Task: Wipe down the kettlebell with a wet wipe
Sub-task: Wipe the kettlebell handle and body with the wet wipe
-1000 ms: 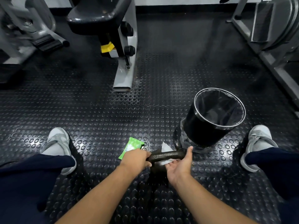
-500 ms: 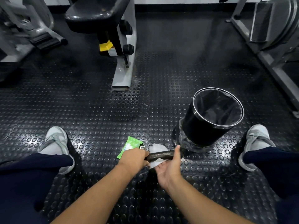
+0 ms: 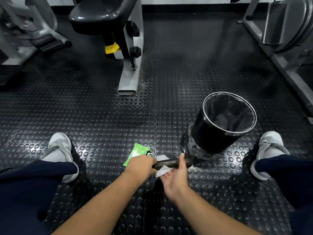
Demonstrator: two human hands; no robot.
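Note:
The dark kettlebell (image 3: 169, 162) sits on the floor between my legs; only its bar-like handle shows, and the body is hidden under my hands. My left hand (image 3: 140, 164) is closed around the handle's left end. My right hand (image 3: 176, 178) is palm up under the handle, thumb over the bar. It presses a white wet wipe (image 3: 161, 172) against the metal. The wipe wraps the handle and shows above and below it, right next to my left hand.
A green wet-wipe pack (image 3: 137, 152) lies on the studded rubber floor just behind my left hand. A black bin (image 3: 209, 138) with a liner stands right of the kettlebell. My shoes (image 3: 57, 148) (image 3: 269, 145) flank the area. A gym machine's grey foot (image 3: 129, 78) is ahead.
My right hand has slid the wipe leftward along the handle, closer to my left hand. My left hand has kept its grip in the same spot.

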